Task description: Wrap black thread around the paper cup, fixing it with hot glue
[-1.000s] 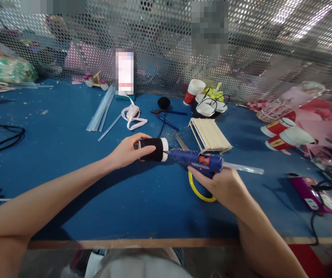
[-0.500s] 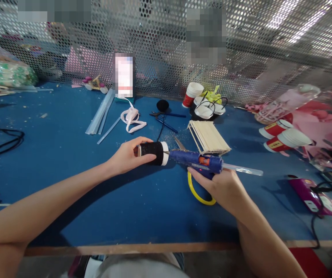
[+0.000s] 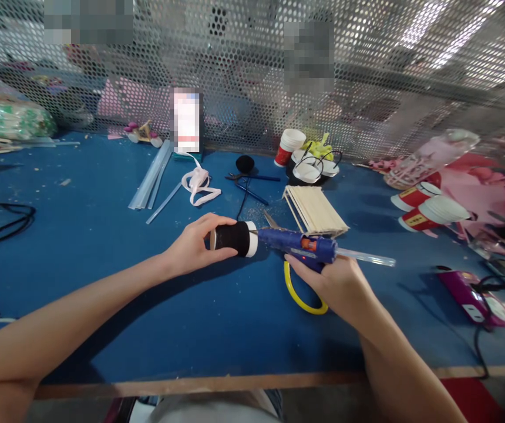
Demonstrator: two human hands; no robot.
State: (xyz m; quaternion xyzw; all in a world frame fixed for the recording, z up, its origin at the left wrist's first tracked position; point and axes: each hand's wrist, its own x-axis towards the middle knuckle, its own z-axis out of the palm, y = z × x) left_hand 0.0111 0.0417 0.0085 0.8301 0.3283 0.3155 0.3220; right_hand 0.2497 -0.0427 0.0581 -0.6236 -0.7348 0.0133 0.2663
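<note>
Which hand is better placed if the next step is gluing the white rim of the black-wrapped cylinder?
Probably the right hand: it holds the blue plastic glue gun, aimed at the white rim. The left hand grips the black-wrapped cylinder and seems suited to steadying.

Head camera, single view: above the near side of the flat blue tabletop (image 3: 217,335), facing forward and down; bare left hand (image 3: 193,245) and bare right hand (image 3: 343,285) fairly near, upright grey perforated-metal screen (image 3: 248,70) beyond; far-right margin seemingly blurred.

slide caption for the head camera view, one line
Left hand holds a black-wrapped cylinder; right hand points a blue glue gun at its white end, partly hiding yellow-handled scissors.
</note>
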